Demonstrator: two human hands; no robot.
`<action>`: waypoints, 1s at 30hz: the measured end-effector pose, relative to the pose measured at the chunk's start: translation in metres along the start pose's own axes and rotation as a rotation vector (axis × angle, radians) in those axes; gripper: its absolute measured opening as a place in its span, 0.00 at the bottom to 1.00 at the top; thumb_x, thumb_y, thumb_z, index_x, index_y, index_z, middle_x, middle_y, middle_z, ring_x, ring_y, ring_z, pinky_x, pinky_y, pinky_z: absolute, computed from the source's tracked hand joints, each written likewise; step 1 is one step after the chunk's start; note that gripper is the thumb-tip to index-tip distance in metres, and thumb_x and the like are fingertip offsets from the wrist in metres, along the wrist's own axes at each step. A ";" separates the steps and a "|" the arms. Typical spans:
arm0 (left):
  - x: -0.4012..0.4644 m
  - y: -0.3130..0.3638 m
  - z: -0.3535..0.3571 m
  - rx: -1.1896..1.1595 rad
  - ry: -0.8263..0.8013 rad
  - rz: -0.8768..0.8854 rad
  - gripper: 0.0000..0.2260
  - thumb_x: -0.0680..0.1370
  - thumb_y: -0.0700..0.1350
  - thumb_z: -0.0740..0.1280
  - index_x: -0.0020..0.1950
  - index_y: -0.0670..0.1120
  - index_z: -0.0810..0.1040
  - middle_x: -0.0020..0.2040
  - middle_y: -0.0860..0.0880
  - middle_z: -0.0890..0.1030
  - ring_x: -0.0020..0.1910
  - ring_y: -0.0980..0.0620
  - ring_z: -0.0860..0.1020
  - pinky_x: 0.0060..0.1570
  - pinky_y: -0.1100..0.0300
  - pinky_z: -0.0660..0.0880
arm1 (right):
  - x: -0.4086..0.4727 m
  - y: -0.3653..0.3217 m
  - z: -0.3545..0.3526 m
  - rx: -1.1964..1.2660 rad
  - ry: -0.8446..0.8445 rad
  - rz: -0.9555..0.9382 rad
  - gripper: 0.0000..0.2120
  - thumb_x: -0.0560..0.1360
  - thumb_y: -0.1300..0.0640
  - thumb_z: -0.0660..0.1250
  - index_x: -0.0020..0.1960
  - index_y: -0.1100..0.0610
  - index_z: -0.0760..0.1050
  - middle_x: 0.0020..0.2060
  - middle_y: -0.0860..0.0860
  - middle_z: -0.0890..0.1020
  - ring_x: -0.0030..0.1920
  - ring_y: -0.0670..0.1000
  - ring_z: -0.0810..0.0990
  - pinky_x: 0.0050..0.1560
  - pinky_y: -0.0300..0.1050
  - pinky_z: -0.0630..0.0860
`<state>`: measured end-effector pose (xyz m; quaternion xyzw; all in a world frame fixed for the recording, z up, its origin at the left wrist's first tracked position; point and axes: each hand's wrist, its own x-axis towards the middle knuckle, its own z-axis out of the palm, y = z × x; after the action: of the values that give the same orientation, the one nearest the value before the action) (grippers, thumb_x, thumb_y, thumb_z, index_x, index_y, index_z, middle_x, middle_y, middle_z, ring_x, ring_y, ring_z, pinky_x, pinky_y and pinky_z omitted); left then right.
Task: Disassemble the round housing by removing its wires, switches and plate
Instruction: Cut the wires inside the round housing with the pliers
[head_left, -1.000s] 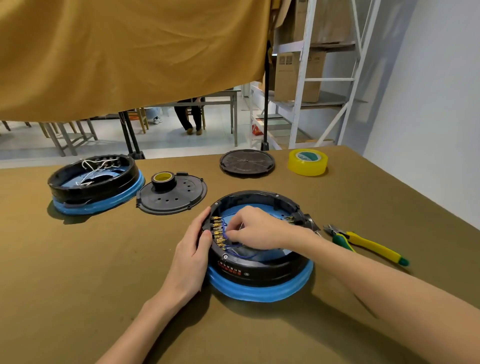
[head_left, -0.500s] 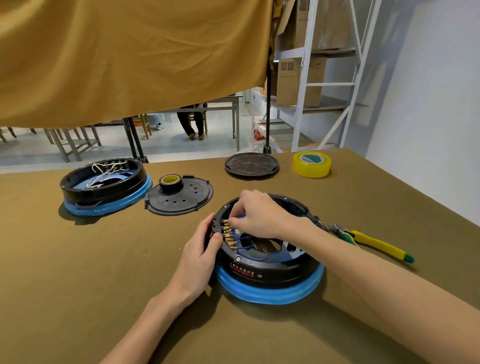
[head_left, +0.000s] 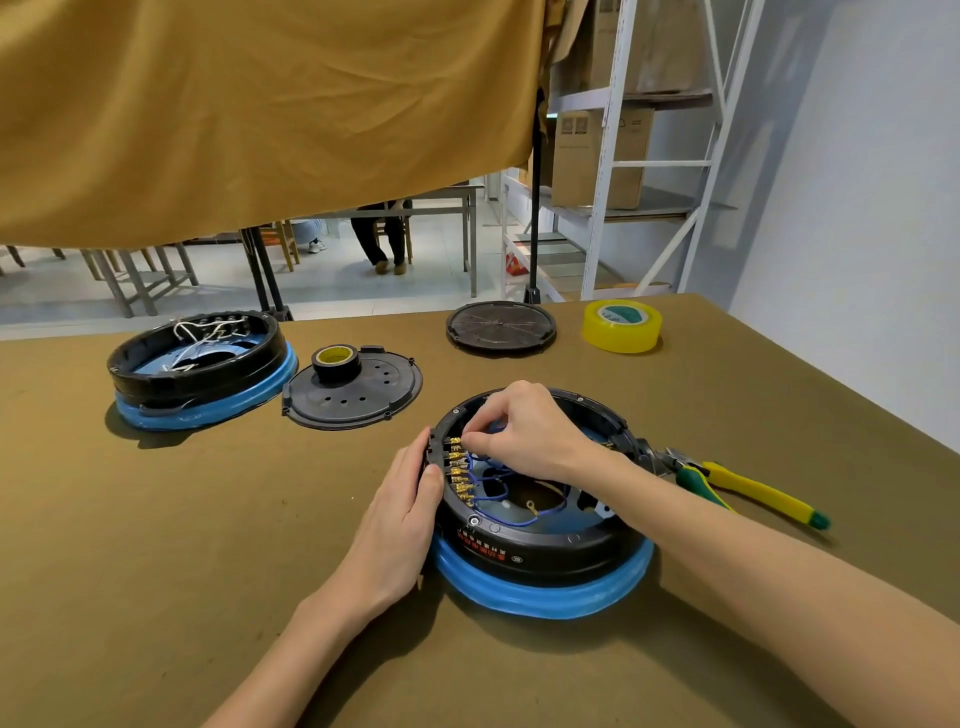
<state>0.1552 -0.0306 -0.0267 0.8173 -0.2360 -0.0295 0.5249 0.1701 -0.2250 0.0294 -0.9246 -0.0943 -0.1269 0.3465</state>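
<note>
1. Across the whole foreground, a brown table (head_left: 156, 519) carries every part.
2. Near centre: the round housing (head_left: 540, 551), black on a blue base ring, lies open with blue wires (head_left: 493, 483) looped inside.
3. Far left: a second housing (head_left: 197, 374); just right of it, a perforated black plate (head_left: 358, 395).
4. Left hand (head_left: 400, 514) lies flat, fingers loose, against the housing's left wall.
5. Right hand (head_left: 524, 431) pinches at the brass terminals (head_left: 460, 473).
6. Right of the housing: yellow-handled pliers (head_left: 753, 488).
</note>
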 end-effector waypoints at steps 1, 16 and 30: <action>0.000 0.000 0.000 -0.002 -0.001 -0.001 0.32 0.80 0.65 0.49 0.83 0.56 0.56 0.77 0.60 0.67 0.74 0.66 0.66 0.77 0.55 0.65 | 0.001 0.000 0.000 -0.001 0.004 0.003 0.04 0.73 0.55 0.73 0.43 0.50 0.88 0.38 0.44 0.86 0.42 0.41 0.82 0.47 0.41 0.78; 0.000 -0.001 0.002 0.043 0.014 0.012 0.37 0.77 0.69 0.46 0.84 0.54 0.54 0.75 0.57 0.68 0.73 0.63 0.67 0.75 0.54 0.66 | -0.003 -0.001 0.000 -0.006 0.009 0.012 0.05 0.73 0.54 0.73 0.44 0.53 0.88 0.41 0.44 0.84 0.45 0.47 0.82 0.51 0.56 0.80; 0.005 0.006 0.012 -0.031 0.128 -0.039 0.26 0.84 0.57 0.54 0.82 0.51 0.60 0.77 0.52 0.70 0.74 0.56 0.69 0.75 0.50 0.67 | -0.050 0.007 -0.047 -0.130 0.449 0.029 0.07 0.78 0.52 0.68 0.47 0.50 0.85 0.43 0.43 0.84 0.43 0.43 0.81 0.43 0.47 0.80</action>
<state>0.1542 -0.0446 -0.0259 0.8138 -0.1856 0.0091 0.5507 0.1168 -0.2655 0.0441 -0.8949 0.0071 -0.3303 0.3002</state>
